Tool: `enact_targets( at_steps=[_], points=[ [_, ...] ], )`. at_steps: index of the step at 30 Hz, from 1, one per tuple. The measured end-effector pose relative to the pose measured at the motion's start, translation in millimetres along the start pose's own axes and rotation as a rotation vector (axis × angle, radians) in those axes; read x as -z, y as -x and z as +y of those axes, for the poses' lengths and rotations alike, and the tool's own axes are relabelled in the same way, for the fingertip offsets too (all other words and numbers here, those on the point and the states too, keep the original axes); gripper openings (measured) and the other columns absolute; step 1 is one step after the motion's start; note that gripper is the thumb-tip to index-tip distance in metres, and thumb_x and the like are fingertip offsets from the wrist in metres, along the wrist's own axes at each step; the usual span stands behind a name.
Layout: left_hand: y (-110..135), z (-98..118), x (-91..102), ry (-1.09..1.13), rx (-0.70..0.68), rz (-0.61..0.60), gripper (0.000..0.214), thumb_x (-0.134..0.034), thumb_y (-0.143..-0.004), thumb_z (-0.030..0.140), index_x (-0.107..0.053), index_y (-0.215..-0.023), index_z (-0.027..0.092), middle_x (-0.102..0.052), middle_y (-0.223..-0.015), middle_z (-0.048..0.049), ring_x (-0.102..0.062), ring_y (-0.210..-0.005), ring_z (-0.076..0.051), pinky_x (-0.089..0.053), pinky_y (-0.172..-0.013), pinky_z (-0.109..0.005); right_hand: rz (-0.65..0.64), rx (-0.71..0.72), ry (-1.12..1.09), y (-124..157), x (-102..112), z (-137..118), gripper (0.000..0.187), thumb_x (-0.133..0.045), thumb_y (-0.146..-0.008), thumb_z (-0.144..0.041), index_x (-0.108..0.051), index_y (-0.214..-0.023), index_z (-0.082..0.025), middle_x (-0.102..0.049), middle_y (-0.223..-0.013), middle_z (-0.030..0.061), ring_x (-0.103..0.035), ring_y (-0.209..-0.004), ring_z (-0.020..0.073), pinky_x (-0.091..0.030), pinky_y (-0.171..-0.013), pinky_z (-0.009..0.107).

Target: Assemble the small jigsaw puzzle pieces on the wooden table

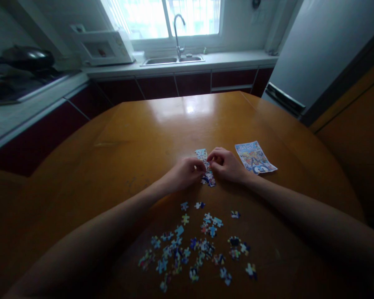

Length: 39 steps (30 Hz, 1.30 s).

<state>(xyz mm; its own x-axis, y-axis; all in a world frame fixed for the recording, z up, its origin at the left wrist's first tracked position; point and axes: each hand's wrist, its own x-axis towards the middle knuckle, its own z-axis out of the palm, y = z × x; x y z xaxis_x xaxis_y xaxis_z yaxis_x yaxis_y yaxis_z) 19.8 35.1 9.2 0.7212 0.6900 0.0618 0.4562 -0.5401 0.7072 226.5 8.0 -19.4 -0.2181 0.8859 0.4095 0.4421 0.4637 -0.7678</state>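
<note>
A narrow strip of joined jigsaw puzzle pieces (201,153) lies on the table, running from the far side toward me. My left hand (188,171) is at its left edge, thumb and fingers closed in a pinch on the strip. From the right, my right hand (227,164) meets the strip's other edge with fingertips pinched together on it. My fingers hide the strip's middle; its near end shows dark blue and white. Nearer to me lie many loose puzzle pieces (202,248), mostly blue, white and yellow, in a scattered heap.
To the right of my right hand lies a printed picture sheet (254,157) with a blue cartoon penguin. The wooden table (143,137) has a long rounded edge. Beyond it are a counter with a sink (162,61), a microwave (101,47), a pan (28,57) and a fridge (318,50).
</note>
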Motion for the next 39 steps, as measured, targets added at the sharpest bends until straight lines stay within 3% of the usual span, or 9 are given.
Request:
enact_targets(
  at_steps=[3,6,14,26,39],
  points=[
    [-4.9,-9.0,6.2,0.016,-0.146,0.018,0.014,-0.061,-0.090,0.023,-0.071,-0.086,0.015,-0.065,-0.090,-0.0047,-0.058,-0.082,-0.014,-0.046,-0.077,-0.027,-0.073,0.065,0.061,1.2,0.6,-1.9,0.016,-0.063,-0.079,-0.011,-0.067,-0.090,-0.022,-0.062,-0.090,0.0034,-0.056,-0.093,0.0214,-0.045,-0.084,0.036],
    [-7.8,-18.2,12.9,0.017,-0.219,-0.046,0.016,-0.063,-0.092,0.028,-0.071,-0.087,0.015,-0.061,-0.093,-0.0055,-0.055,-0.086,-0.015,-0.046,-0.080,-0.028,-0.161,0.103,0.146,3.0,1.4,-3.8,0.022,-0.071,-0.081,-0.020,-0.066,-0.102,-0.024,-0.062,-0.103,0.0053,-0.054,-0.103,0.0245,-0.043,-0.092,0.040],
    [-5.1,-22.0,18.4,0.026,-0.190,-0.161,0.024,-0.074,-0.085,0.036,-0.071,-0.081,0.013,-0.058,-0.093,-0.0053,-0.051,-0.085,-0.015,-0.045,-0.077,-0.027,-0.225,0.110,0.244,5.4,0.8,-2.9,0.035,-0.075,-0.080,-0.031,-0.061,-0.111,-0.026,-0.059,-0.113,0.0070,-0.051,-0.110,0.0282,-0.042,-0.096,0.044],
    [-5.4,-17.3,15.9,0.001,-0.224,-0.147,0.026,-0.081,-0.078,0.039,-0.071,-0.080,0.014,-0.059,-0.093,-0.0056,-0.053,-0.088,-0.017,-0.045,-0.081,-0.030,-0.219,0.137,0.278,6.8,0.4,-6.3,0.032,-0.073,-0.080,-0.027,-0.061,-0.110,-0.026,-0.060,-0.114,0.0075,-0.052,-0.112,0.0288,-0.041,-0.098,0.045],
    [-6.6,-24.6,14.3,-0.015,-0.255,-0.151,0.027,-0.080,-0.080,0.040,-0.069,-0.077,0.016,-0.060,-0.092,-0.0052,-0.053,-0.087,-0.018,-0.045,-0.081,-0.031,-0.245,0.145,0.300,6.8,1.1,-5.4,0.032,-0.071,-0.081,-0.028,-0.062,-0.112,-0.023,-0.060,-0.115,0.0083,-0.052,-0.112,0.0290,-0.041,-0.099,0.046]
  ],
)
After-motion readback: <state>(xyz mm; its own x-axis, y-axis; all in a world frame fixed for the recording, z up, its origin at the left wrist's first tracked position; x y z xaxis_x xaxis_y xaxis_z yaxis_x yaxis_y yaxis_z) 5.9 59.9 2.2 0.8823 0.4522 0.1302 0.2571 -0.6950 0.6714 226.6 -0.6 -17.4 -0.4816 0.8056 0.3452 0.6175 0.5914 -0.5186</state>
